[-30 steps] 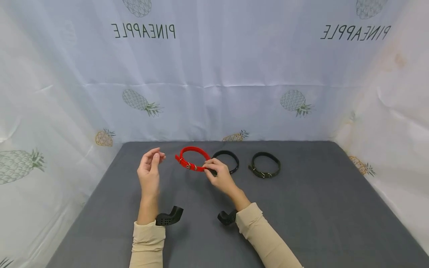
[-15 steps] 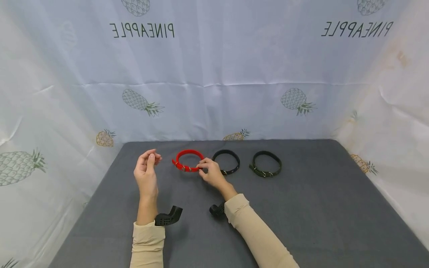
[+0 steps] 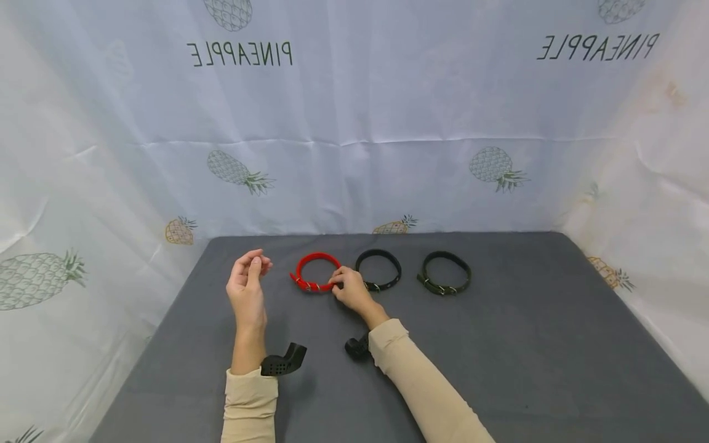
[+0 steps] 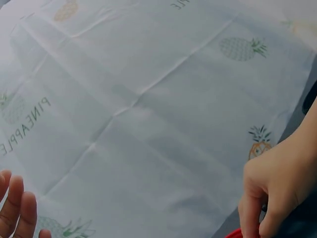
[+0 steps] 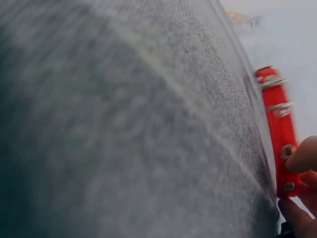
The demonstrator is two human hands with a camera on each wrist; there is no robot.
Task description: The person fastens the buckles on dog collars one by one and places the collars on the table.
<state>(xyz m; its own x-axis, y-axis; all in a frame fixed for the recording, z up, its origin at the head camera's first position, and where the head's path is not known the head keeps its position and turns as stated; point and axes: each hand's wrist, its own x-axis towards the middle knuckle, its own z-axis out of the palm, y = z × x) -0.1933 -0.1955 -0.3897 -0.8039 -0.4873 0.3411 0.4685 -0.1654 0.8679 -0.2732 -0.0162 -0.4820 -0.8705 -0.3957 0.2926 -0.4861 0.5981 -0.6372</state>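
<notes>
A red buckled collar [image 3: 311, 287], closed into a ring, appears to rest on the grey table. My right hand [image 3: 354, 291] pinches its right end between thumb and fingers; in the right wrist view the red strap [image 5: 281, 126] shows metal eyelets and a buckle beside the fingertips. To its right lie a black collar [image 3: 379, 252], partly covered by that hand, and a dark green collar [image 3: 433, 287]. Left of the red collar, my left hand [image 3: 247, 294] is raised with loosely bent fingers and holds nothing. Its fingertips [image 4: 27, 215] show in the left wrist view.
The grey cloth-covered table [image 3: 526, 344] reaches back to a white curtain [image 3: 354, 184] printed with pineapples, which also hangs at both sides. Black wrist mounts [image 3: 284, 362] stick out from the beige sleeves [image 3: 250, 403].
My right hand has moved left and lowered the red collar to the table, away from the black one, which shows more now. The left hand has stayed nearly still.
</notes>
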